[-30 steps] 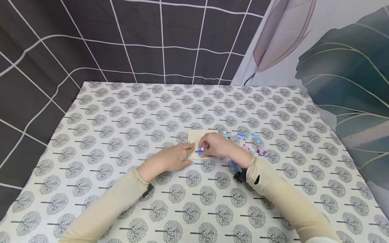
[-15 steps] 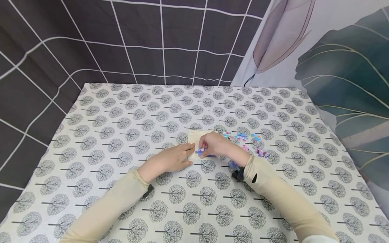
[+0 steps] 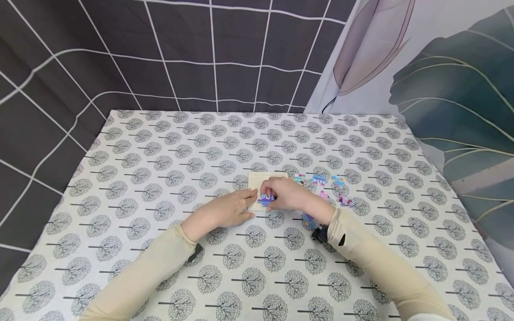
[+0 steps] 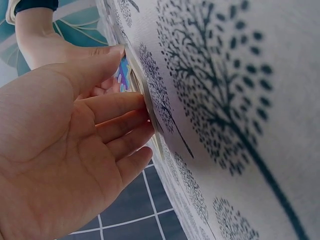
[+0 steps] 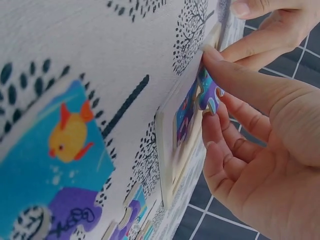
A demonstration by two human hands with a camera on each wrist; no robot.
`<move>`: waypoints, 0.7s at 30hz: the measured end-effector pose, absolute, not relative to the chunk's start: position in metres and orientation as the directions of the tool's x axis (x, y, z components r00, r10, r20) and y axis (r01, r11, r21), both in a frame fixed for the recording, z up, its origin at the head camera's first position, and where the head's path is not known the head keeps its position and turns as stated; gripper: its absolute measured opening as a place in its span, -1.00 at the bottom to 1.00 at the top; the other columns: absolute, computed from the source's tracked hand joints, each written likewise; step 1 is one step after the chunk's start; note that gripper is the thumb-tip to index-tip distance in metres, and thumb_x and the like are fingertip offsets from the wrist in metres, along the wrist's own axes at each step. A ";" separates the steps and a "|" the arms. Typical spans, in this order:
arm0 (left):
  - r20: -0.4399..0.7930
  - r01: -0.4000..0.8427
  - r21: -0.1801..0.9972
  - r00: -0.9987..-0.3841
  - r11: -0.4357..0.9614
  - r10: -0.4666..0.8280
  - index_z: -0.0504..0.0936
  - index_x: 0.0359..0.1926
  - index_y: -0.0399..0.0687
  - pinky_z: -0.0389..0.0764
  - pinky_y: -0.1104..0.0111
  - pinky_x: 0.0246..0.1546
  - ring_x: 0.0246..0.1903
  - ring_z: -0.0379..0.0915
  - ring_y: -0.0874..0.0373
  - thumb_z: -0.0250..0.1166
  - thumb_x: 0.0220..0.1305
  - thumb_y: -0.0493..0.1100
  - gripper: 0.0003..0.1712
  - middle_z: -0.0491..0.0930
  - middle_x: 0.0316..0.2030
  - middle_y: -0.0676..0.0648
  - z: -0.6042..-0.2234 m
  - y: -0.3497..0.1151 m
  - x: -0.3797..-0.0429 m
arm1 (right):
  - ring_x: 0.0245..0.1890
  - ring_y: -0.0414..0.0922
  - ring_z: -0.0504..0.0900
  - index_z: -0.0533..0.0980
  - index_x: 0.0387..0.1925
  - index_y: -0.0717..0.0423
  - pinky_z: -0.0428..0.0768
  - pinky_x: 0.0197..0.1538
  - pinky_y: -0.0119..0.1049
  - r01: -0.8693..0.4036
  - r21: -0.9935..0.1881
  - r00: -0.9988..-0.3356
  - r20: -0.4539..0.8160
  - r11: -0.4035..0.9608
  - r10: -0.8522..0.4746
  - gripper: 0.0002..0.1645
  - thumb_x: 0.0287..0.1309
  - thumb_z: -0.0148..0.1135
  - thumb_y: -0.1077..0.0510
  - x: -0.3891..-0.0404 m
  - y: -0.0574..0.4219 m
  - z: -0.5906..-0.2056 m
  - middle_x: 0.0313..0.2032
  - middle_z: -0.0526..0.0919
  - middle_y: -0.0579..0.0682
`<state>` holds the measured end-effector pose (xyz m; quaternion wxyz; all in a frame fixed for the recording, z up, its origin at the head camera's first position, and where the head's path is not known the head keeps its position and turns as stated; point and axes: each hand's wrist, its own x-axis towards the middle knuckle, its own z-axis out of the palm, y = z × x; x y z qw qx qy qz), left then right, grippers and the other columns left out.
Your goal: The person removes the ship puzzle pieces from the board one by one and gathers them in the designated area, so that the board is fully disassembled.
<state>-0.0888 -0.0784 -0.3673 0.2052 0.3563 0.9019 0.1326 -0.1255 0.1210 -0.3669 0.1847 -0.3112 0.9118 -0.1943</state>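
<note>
A wooden puzzle board (image 3: 257,179) lies flat on the cloth in the head view. My right hand (image 3: 286,192) is over it and pinches a purple and blue puzzle piece (image 3: 265,201) between thumb and fingers. In the right wrist view this puzzle piece (image 5: 209,95) is tilted above the board (image 5: 161,150), close to another piece (image 5: 186,117) lying in the recess. My left hand (image 3: 230,208) rests at the board's left edge, its fingers extended. The left wrist view shows those fingertips (image 4: 142,101) touching the board's edge.
Loose puzzle pieces lie right of the board, among them a blue one (image 3: 319,179), a pink one (image 3: 324,195) and a purple one (image 3: 345,201). A goldfish piece (image 5: 52,172) lies nearer my right wrist. Tree-patterned cloth (image 3: 160,178) covers the table.
My right hand has shifted slightly left, and the piece in its fingers has turned so that more of its purple and blue face shows. The left hand has stayed in place.
</note>
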 end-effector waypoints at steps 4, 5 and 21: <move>-0.274 0.589 0.387 -0.662 0.710 0.698 0.17 0.33 -0.32 0.04 0.18 0.40 0.38 -0.01 -0.04 0.07 0.35 0.03 -0.30 0.05 0.40 -0.17 -0.367 -0.079 -0.089 | -0.32 -0.19 0.50 0.55 -0.23 0.05 0.55 -0.15 -0.34 -0.511 -0.479 -0.728 -0.201 0.714 -0.656 -0.55 -0.26 0.52 0.12 -0.127 0.123 -0.369 -0.35 0.55 -0.11; -0.273 0.590 0.387 -0.661 0.709 0.699 0.18 0.33 -0.33 0.04 0.18 0.40 0.38 -0.01 -0.05 0.07 0.35 0.02 -0.31 0.05 0.40 -0.17 -0.367 -0.079 -0.089 | -0.32 -0.19 0.51 0.55 -0.23 0.05 0.56 -0.14 -0.34 -0.516 -0.482 -0.725 -0.195 0.708 -0.661 -0.55 -0.26 0.53 0.12 -0.128 0.123 -0.369 -0.35 0.56 -0.11; -0.287 0.593 0.383 -0.653 0.708 0.701 0.16 0.34 -0.32 0.02 0.18 0.41 0.39 -0.03 -0.03 0.06 0.35 0.03 -0.30 0.03 0.41 -0.15 -0.367 -0.080 -0.090 | -0.35 -0.23 0.51 0.61 -0.17 0.14 0.56 -0.18 -0.43 -0.560 -0.508 -0.690 -0.151 0.654 -0.708 -0.53 -0.24 0.50 0.16 -0.130 0.127 -0.371 -0.37 0.60 -0.10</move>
